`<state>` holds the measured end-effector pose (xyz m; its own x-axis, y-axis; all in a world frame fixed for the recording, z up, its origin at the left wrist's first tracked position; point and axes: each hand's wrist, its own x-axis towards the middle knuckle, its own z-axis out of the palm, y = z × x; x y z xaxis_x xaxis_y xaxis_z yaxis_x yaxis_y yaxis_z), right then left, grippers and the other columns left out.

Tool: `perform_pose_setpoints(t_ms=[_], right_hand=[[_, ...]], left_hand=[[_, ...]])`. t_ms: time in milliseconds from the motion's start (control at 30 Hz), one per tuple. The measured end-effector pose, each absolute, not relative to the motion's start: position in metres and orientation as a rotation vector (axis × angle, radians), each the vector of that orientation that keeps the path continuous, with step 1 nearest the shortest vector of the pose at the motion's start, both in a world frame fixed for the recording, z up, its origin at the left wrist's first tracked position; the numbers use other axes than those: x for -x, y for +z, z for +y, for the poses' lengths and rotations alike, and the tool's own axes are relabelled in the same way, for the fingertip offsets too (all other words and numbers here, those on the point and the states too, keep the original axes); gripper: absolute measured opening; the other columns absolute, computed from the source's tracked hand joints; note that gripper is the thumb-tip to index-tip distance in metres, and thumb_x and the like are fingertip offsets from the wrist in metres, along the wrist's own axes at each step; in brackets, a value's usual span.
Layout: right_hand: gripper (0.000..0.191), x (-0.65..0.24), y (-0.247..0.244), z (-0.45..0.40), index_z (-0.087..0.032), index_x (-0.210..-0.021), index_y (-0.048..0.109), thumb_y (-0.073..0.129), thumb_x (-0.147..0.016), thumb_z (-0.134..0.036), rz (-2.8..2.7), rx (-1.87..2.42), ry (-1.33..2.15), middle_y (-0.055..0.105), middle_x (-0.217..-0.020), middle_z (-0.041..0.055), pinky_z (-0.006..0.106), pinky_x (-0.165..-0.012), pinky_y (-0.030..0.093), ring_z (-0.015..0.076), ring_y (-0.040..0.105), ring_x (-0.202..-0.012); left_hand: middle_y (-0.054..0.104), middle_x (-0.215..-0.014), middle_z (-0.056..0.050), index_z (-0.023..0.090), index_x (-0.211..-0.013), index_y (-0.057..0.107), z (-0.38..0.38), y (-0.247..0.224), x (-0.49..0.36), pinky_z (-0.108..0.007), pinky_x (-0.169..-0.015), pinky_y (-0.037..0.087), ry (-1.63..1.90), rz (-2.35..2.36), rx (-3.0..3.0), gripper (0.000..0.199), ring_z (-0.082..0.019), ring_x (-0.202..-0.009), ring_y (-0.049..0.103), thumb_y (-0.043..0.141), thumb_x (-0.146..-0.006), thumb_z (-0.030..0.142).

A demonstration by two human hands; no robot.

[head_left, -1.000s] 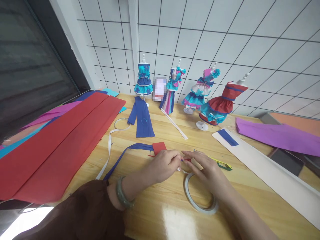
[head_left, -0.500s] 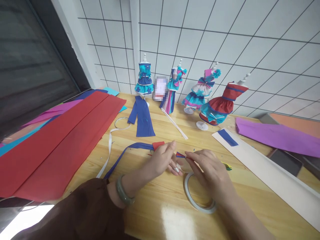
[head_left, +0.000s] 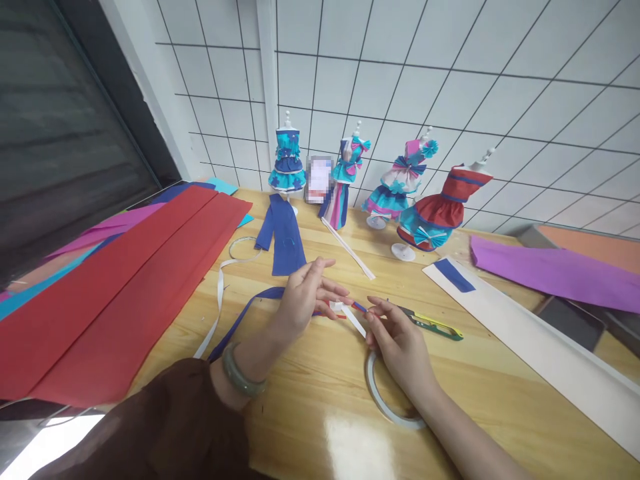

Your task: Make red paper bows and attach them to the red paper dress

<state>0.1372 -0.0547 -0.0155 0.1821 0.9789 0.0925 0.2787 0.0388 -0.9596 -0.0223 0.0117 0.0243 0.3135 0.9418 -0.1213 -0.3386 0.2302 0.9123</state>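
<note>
Red-and-blue piece (head_left: 359,307) is clamped between the thumb and fingers of the right hand (head_left: 371,315), above a wooden table (head_left: 295,413).

Nearest are a brown sleeve (head_left: 165,413) and a green bangle (head_left: 233,373), with a tape roll (head_left: 371,378) lying just below the right hand. The left hand (head_left: 303,300) has its fingers spread near the piece; a white strip (head_left: 354,321) slants from its fingertips toward the right hand, and whether they grip it cannot be told. A yellow-and-green cutter (head_left: 434,321) lies just past the right hand. At left, a blue strip (head_left: 260,293) curves near red sheets (head_left: 140,293). Farther back, 4 dress forms (head_left: 447,207) stand before a white tiled wall (head_left: 380,33).
</note>
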Motion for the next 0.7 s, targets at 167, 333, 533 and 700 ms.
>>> perform_pose_setpoints(t_ms=[167, 333, 533, 700], right_hand=[[0.036, -0.139, -0.012, -0.06, -0.02, -0.11, 0.047, 0.048, -0.082, -0.042, -1.282, 1.467, 0.915, 0.055, -0.078, 0.0022, 0.025, -0.04, 0.045, 0.0111, 0.052, -0.047], [0.037, -0.147, -0.006, -0.067, -0.022, -0.111, 0.046, 0.049, -0.081, -0.043, -1.315, 1.476, 1.076, 0.05, -0.079, 0.0003, 0.023, -0.034, 0.043, 0.0091, 0.05, -0.043], [0.035, -0.15, 0.008, -0.06, -0.022, -0.108, 0.05, 0.053, -0.079, -0.042, -1.361, 1.436, 0.944, 0.053, -0.087, 0.0029, 0.025, -0.039, 0.047, 0.0095, 0.054, -0.047], [0.031, -0.145, 0.005, -0.058, -0.023, -0.112, 0.048, 0.049, -0.083, -0.035, -1.462, 1.353, 0.809, 0.054, -0.086, 0.0033, 0.025, -0.042, 0.048, 0.0102, 0.056, -0.049]], left_hand=[[0.062, -0.06, -0.005, 0.012, -0.11, 0.047, 0.018, 0.024, 0.028, -0.019, -0.033, 0.041, 1.128, 0.836, -0.96, 0.05, -0.019, -0.054, 0.064, 0.04, -0.08, 0.052], [0.057, -0.054, 0.0, 0.013, -0.103, 0.05, 0.018, 0.021, 0.028, -0.016, -0.03, 0.035, 1.111, 0.842, -0.991, 0.044, -0.011, -0.038, 0.055, 0.044, -0.079, 0.05], [0.054, -0.058, 0.001, 0.014, -0.089, 0.054, 0.014, 0.019, 0.02, -0.014, -0.032, 0.031, 0.99, 0.902, -1.171, 0.031, -0.005, -0.037, 0.046, 0.048, -0.078, 0.042], [0.057, -0.072, -0.002, 0.014, -0.089, 0.059, 0.006, 0.016, 0.017, -0.014, -0.04, 0.036, 0.854, 0.853, -1.42, 0.033, -0.005, -0.051, 0.046, 0.053, -0.074, 0.043]])
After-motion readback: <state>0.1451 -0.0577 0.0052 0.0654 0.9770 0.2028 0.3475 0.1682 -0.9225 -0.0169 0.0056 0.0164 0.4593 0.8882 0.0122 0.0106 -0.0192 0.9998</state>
